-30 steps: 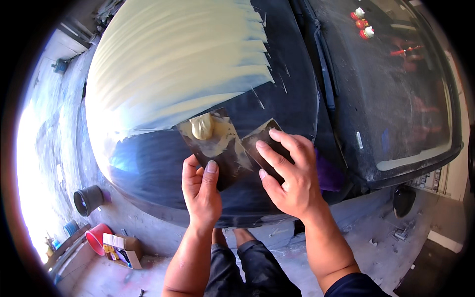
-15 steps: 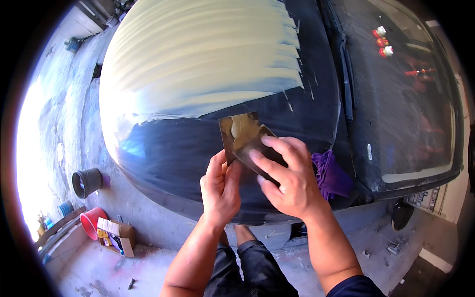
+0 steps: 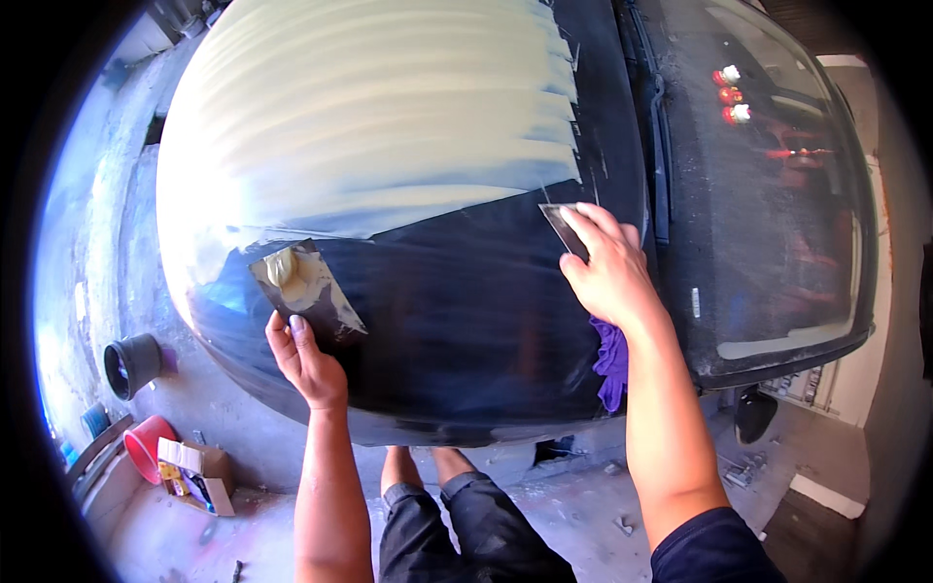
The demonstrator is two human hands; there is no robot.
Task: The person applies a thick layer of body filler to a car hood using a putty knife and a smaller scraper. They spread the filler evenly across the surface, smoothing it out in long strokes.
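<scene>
A dark car hood (image 3: pixel 457 321) spreads out before me, its far part coated with pale cream body filler (image 3: pixel 389 107). My left hand (image 3: pixel 311 360) grips the lower edge of a flat putty plate (image 3: pixel 326 296), which carries a mound of filler (image 3: pixel 284 269) near its top corner. Over to the right, my right hand (image 3: pixel 607 257) is closed on a thin putty spreader (image 3: pixel 562 228). The spreader's tip is at the hood beside the right end of the filler's near edge; whether it touches is hard to tell.
A purple cloth (image 3: pixel 610 364) lies on the hood under my right forearm. The windshield (image 3: pixel 777 223) is to the right. A black bucket (image 3: pixel 133 364), a red bucket (image 3: pixel 151 447) and a cardboard box (image 3: pixel 199 471) stand on the floor at left. A side mirror (image 3: pixel 754 416) juts out lower right.
My hands have moved apart from where the two tools met. The left went left with the putty plate; the right went right and away with the spreader. The whole view shifted slightly.
</scene>
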